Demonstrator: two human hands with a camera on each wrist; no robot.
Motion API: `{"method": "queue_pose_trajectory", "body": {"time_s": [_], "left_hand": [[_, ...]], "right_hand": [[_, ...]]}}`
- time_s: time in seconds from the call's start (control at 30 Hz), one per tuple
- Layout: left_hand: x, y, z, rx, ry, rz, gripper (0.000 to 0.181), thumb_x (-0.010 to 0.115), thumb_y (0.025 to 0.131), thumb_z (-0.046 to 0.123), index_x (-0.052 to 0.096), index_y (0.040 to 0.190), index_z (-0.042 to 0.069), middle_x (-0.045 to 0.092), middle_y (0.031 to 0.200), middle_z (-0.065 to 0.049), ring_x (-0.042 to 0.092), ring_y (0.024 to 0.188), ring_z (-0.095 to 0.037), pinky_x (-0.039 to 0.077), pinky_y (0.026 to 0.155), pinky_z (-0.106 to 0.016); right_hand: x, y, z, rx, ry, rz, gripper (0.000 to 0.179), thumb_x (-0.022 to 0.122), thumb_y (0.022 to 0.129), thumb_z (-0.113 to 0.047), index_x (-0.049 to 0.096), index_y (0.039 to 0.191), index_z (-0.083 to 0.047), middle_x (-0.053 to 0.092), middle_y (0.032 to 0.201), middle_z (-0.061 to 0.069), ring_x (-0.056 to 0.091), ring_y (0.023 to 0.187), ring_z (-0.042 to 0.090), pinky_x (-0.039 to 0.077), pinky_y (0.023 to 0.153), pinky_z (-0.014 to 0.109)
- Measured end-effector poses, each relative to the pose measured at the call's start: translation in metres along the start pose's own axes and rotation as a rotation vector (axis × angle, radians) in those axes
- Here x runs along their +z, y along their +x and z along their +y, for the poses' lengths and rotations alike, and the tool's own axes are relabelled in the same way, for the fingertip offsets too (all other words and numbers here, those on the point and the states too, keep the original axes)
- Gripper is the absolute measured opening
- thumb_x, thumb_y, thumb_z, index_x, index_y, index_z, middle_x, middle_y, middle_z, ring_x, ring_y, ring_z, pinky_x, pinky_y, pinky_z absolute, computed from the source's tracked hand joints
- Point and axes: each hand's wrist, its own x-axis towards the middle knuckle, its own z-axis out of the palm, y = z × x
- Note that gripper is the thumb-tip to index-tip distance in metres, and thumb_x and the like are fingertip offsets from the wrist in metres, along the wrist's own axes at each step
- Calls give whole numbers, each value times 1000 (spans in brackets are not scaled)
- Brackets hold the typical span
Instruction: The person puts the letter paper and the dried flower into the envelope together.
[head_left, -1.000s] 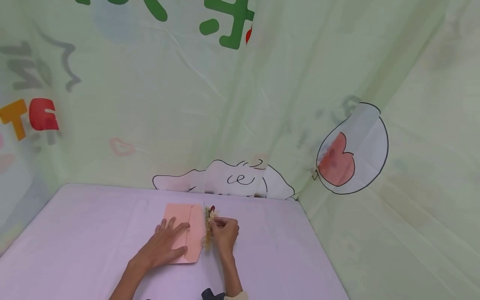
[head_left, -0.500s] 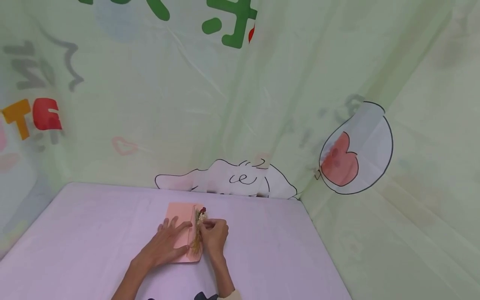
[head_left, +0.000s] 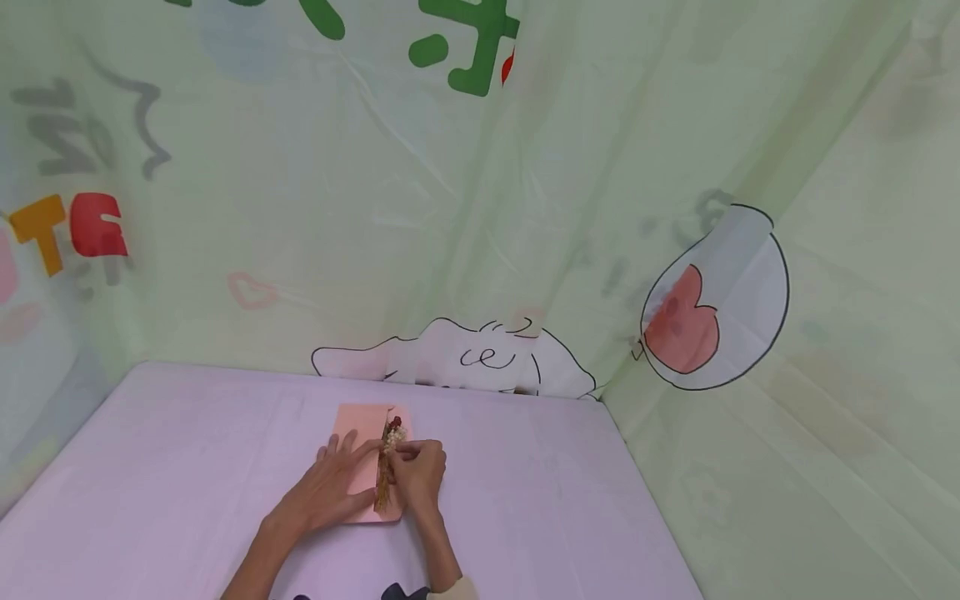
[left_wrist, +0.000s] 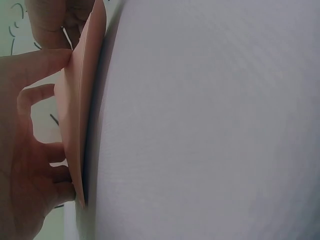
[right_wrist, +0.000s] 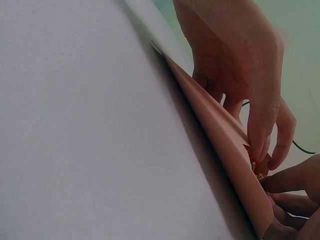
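Note:
A pink envelope [head_left: 363, 418] lies on the table with its flap opened out to the right. Across its left part rests my left hand [head_left: 327, 487], fingers spread, with thumb and index tips at the opening edge. My right hand [head_left: 422, 477] pinches a small bunch of dried flowers [head_left: 394, 435] between thumb and fingers. Red and cream heads point away from me and the straw-like stems toward me. The bunch lies along the envelope's opening, over the flap. In the right wrist view, fingers hide most of it; how far it reaches inside I cannot tell.
A pale lilac cloth covers the table [head_left: 540, 492]. Printed pale-green curtains [head_left: 360, 208] hang behind it and along the right side. A dark device [head_left: 405, 592] sits at my right wrist, by a cream sleeve [head_left: 456, 588].
My right hand has moved left with the dried flowers, from beside the flap's right edge to the envelope's opening. The left hand has stayed on the envelope.

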Motion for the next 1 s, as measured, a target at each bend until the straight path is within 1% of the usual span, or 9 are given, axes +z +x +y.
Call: {"method": "queue_pose_trajectory", "body": {"time_s": [0.17,0.23,0.37,0.5,0.63,0.77,0.83,0.9,1.0], "left_hand": [[3,-1,-1,2,-23,4,70,68,101,56,53,160,22,37,169,-38,28,155,-70,28,124,-81],[5,-1,-1,3,-24,-2,70,67,101,57,53,161,24,36,170,-38,27,156,-70,27,125,-81],[6,0,1,9,-31,-16,70,66,102,57,50,162,25,34,171,-38,27,157,-69,27,126,-80],[6,1,2,20,-33,-19,71,66,102,56,50,163,24,34,170,-38,27,156,-69,27,126,-80],[6,1,3,25,-24,-16,70,65,103,57,50,163,23,35,171,-37,28,156,-69,28,126,-79],[7,2,3,29,-26,-18,70,64,103,57,49,164,24,34,171,-37,27,157,-69,27,126,-79],[7,3,2,32,-30,-16,69,64,103,57,49,163,25,35,171,-37,27,156,-69,27,126,-80],[7,4,2,42,-35,-14,69,65,103,56,50,163,25,35,170,-38,27,155,-71,27,125,-82],[9,5,0,63,-29,-5,70,67,102,56,51,162,24,37,168,-40,29,153,-73,28,122,-84]], "right_hand": [[5,-3,-2,39,71,-51,6,86,87,2,82,82,2,76,65,9,65,45,5,56,45,22],[5,-3,-2,44,67,-58,5,84,87,2,84,83,0,75,64,6,63,45,3,55,45,21],[7,-2,0,53,40,-70,12,78,85,6,86,86,-3,75,63,3,59,45,2,50,45,18],[8,-1,2,52,25,-100,13,76,86,8,86,89,0,75,66,3,59,47,3,49,45,18],[8,3,6,74,55,-132,13,75,86,10,84,91,2,75,66,3,57,44,2,47,43,17],[9,8,12,88,72,-144,15,74,84,10,84,91,2,74,63,1,53,39,0,43,40,15],[9,9,14,84,66,-149,15,73,84,10,84,91,2,73,62,0,52,39,-1,42,40,14],[7,9,13,57,67,-159,16,72,84,11,84,91,4,72,62,0,53,40,-1,43,40,14],[0,7,8,15,74,-189,16,72,85,13,84,92,5,74,63,6,56,43,1,46,42,15]]}}
